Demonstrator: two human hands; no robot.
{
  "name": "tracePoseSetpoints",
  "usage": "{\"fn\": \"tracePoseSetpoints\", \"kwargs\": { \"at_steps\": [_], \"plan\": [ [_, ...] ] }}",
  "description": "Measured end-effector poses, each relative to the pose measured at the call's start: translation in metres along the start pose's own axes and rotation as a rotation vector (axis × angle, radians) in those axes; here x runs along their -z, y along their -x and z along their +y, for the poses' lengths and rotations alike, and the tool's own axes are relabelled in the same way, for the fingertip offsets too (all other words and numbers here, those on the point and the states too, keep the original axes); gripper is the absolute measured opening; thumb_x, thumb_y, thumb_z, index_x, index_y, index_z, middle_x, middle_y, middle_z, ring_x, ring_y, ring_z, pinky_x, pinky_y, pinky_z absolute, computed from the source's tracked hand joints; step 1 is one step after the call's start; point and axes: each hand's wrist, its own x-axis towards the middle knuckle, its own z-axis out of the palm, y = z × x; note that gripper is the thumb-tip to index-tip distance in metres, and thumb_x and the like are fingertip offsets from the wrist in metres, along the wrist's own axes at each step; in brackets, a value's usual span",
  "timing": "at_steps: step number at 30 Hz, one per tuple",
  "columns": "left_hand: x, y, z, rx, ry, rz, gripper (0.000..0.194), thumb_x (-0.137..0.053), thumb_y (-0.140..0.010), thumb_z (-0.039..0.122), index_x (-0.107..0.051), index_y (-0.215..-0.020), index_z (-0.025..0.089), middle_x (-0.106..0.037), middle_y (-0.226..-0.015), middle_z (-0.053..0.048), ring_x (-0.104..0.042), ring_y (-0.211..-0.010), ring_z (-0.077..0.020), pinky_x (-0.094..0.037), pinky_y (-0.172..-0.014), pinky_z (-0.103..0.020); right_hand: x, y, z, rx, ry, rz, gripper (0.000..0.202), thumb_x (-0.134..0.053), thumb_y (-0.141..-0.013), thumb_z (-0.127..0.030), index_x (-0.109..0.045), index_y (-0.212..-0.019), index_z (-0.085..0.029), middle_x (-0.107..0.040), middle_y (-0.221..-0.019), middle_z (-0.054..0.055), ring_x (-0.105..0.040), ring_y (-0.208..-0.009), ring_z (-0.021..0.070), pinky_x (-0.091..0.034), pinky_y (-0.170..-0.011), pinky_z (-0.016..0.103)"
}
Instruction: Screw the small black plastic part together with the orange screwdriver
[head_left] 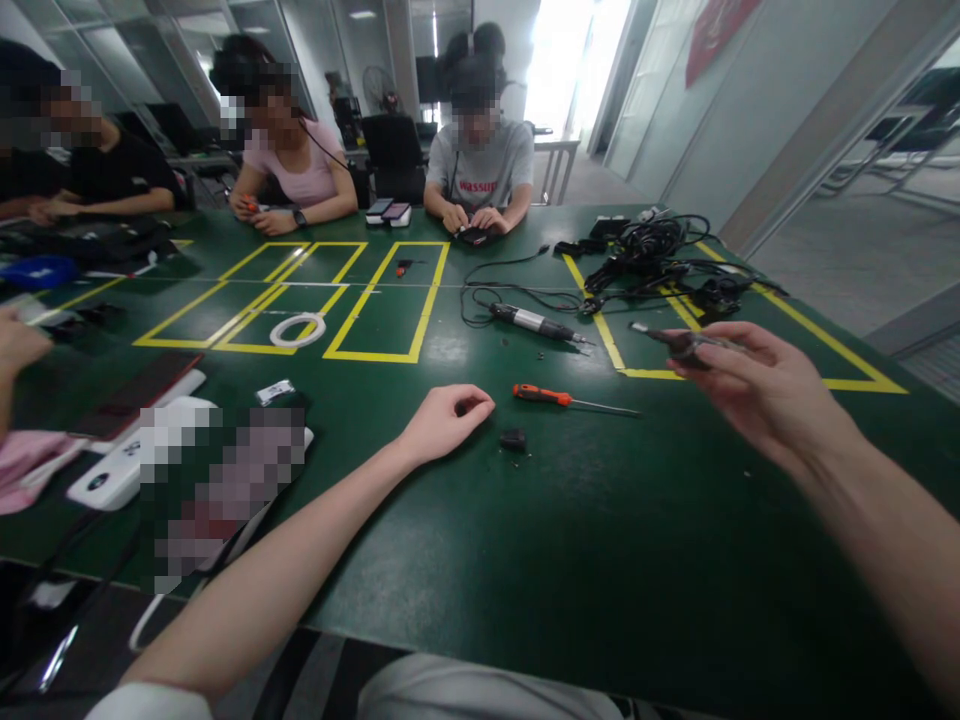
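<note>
My right hand (757, 385) is raised over the right side of the green table, its fingers closed around a dark tool (686, 347) whose thin, pale-ended tip points left. Resting on the tabletop, my left hand (448, 420) has its fingers curled with thumb and fingertips together; whether anything small is between them is hidden. Just right of it lie an orange and black screwdriver (541, 394), shaft pointing right, and a small black part (514, 440) with tiny bits beside it. Farther back is a silver and black corded electric screwdriver (534, 322).
Tangled black cables (649, 255) lie at the back right. A white ring (298, 330) sits among yellow tape outlines. Phones and a white power bank (124, 480) are at the left. Several people sit around the table; one person's hand (19, 345) reaches in at the left edge.
</note>
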Motion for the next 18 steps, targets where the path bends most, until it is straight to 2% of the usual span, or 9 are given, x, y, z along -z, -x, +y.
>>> {"fn": "tracePoseSetpoints", "kwargs": {
  "at_steps": [1, 4, 6, 8, 10, 13, 16, 18],
  "plan": [
    [0.0, 0.0, 0.0, -0.001, -0.003, 0.0, 0.025, -0.063, -0.095, 0.035, -0.08, -0.094, 0.016, -0.078, -0.089, -0.004, -0.064, -0.078, -0.0161, -0.05, -0.077, -0.029, 0.003, 0.002, 0.01, -0.033, -0.075, 0.029, 0.035, -0.089, -0.073, -0.042, -0.061, -0.087, -0.027, -0.079, -0.106, 0.005, -0.077, -0.094, 0.0243, -0.063, -0.093, 0.041],
    [0.0, 0.0, 0.0, -0.003, -0.012, 0.001, 0.025, -0.064, -0.095, 0.035, -0.08, -0.093, 0.016, -0.078, -0.089, -0.004, -0.064, -0.079, -0.0163, -0.05, -0.078, -0.029, 0.002, 0.016, 0.036, -0.135, -0.077, -0.095, 0.036, -0.081, -0.081, -0.053, -0.059, -0.097, -0.029, -0.078, -0.118, 0.009, -0.076, -0.112, 0.0314, -0.062, -0.101, 0.052],
    [0.001, 0.001, 0.0, -0.002, -0.017, -0.001, 0.025, -0.063, -0.095, 0.036, -0.08, -0.093, 0.017, -0.078, -0.089, -0.004, -0.064, -0.078, -0.0164, -0.05, -0.078, -0.029, -0.006, 0.031, 0.045, -0.18, -0.008, -0.2, 0.047, -0.08, -0.081, -0.061, -0.06, -0.108, -0.028, -0.078, -0.119, 0.011, -0.074, -0.118, 0.0354, -0.062, -0.102, 0.056],
    [0.001, 0.001, 0.0, -0.003, -0.022, -0.005, 0.026, -0.063, -0.095, 0.037, -0.08, -0.093, 0.017, -0.078, -0.088, -0.004, -0.064, -0.078, -0.0164, -0.05, -0.078, -0.029, -0.016, 0.046, 0.045, -0.206, 0.082, -0.27, 0.059, -0.086, -0.076, -0.062, -0.058, -0.115, -0.027, -0.079, -0.116, 0.012, -0.074, -0.119, 0.0368, -0.062, -0.102, 0.058],
    [0.002, 0.001, 0.0, -0.004, -0.027, -0.007, 0.026, -0.063, -0.095, 0.037, -0.08, -0.094, 0.017, -0.078, -0.088, -0.004, -0.064, -0.078, -0.0166, -0.05, -0.078, -0.03, -0.025, 0.058, 0.041, -0.138, 0.19, -0.318, 0.064, -0.089, -0.075, -0.064, -0.057, -0.115, -0.026, -0.079, -0.117, 0.014, -0.074, -0.119, 0.0378, -0.058, -0.108, 0.06],
    [0.002, 0.001, 0.0, -0.006, -0.036, -0.007, 0.027, -0.062, -0.096, 0.038, -0.08, -0.094, 0.017, -0.078, -0.09, -0.004, -0.064, -0.079, -0.0169, -0.05, -0.078, -0.03, -0.029, 0.068, 0.037, 0.045, 0.364, -0.341, 0.059, -0.084, -0.081, -0.067, -0.058, -0.113, -0.025, -0.078, -0.12, 0.015, -0.072, -0.122, 0.0402, -0.051, -0.114, 0.067],
    [0.002, 0.001, 0.0, -0.009, -0.045, -0.006, 0.026, -0.062, -0.096, 0.037, -0.08, -0.095, 0.018, -0.079, -0.091, -0.005, -0.065, -0.08, -0.0174, -0.051, -0.079, -0.03, -0.019, 0.071, 0.04, 0.102, 0.424, -0.319, 0.051, -0.08, -0.085, -0.066, -0.056, -0.108, -0.027, -0.078, -0.119, 0.013, -0.074, -0.118, 0.04, -0.056, -0.108, 0.066],
    [0.002, 0.001, 0.0, -0.011, -0.05, -0.007, 0.025, -0.063, -0.095, 0.036, -0.08, -0.095, 0.018, -0.079, -0.091, -0.004, -0.065, -0.08, -0.0174, -0.051, -0.08, -0.03, -0.003, 0.072, 0.044, 0.114, 0.418, -0.25, 0.053, -0.084, -0.081, -0.065, -0.055, -0.108, -0.03, -0.078, -0.115, 0.012, -0.076, -0.11, 0.04, -0.06, -0.104, 0.066]
  ]
}}
